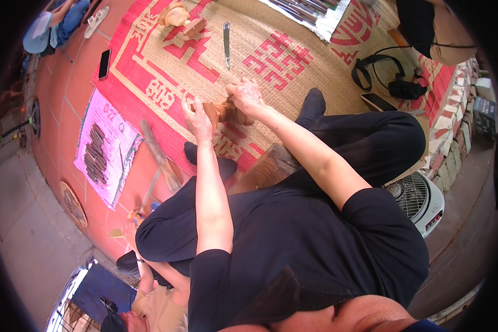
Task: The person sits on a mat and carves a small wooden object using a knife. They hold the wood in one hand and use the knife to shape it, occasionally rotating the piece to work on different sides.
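Note:
My left hand (199, 120) and my right hand (246, 98) meet over the patterned mat, in front of my crossed legs. Between them is a reddish-brown wooden piece (222, 110) with a blocky left end. The left hand closes on that end; the right hand grips the other side, its fingers curled and partly hiding the wood. Just beyond the hands, a knife (227, 47) with a silvery blade lies on the mat. A thick wooden block (264, 167) sits between my legs, close to my body. Left of my knee lies a long wooden stick (160, 156), thicker at its near end.
Dark sticks (96, 155) lie on a pink cloth (116, 174) at left, below a phone (104, 64). Pale wooden pieces (175, 15) rest at the mat's far left. At right are a black strapped headset (406, 88), another phone (378, 102) and a fan (412, 196). Other people sit nearby.

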A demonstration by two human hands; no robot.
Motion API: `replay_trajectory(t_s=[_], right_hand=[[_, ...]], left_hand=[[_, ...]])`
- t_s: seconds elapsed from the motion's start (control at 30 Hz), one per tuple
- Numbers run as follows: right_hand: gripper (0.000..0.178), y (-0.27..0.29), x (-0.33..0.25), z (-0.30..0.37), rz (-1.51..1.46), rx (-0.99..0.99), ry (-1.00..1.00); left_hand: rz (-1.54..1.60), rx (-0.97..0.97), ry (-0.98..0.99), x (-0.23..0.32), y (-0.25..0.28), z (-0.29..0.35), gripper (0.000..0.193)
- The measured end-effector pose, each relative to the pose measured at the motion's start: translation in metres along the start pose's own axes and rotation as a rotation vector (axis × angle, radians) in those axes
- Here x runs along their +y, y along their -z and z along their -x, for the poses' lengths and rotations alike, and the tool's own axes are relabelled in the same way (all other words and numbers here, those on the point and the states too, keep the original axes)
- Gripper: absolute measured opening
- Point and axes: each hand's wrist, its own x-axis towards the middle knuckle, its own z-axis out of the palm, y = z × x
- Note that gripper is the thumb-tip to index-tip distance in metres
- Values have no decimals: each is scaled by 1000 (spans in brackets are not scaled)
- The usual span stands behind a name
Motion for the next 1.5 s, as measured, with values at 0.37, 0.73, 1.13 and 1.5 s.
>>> replay_trajectory(t_s=[0.37, 0.73, 1.13, 1.5], right_hand=[[8, 11, 14, -5, 163, -222, 6], [10, -16, 9, 5, -23, 64, 113], [5, -19, 9, 0, -72, 93, -48], [10, -3, 14, 10, -151, 56, -86]], left_hand=[[-88, 22, -53, 17, -9, 3, 46], [-127, 10, 53, 22, -12, 3, 49], [-207, -23, 33, 38, -17, -4, 49], [-159, 34, 42, 18, -16, -10, 49]])
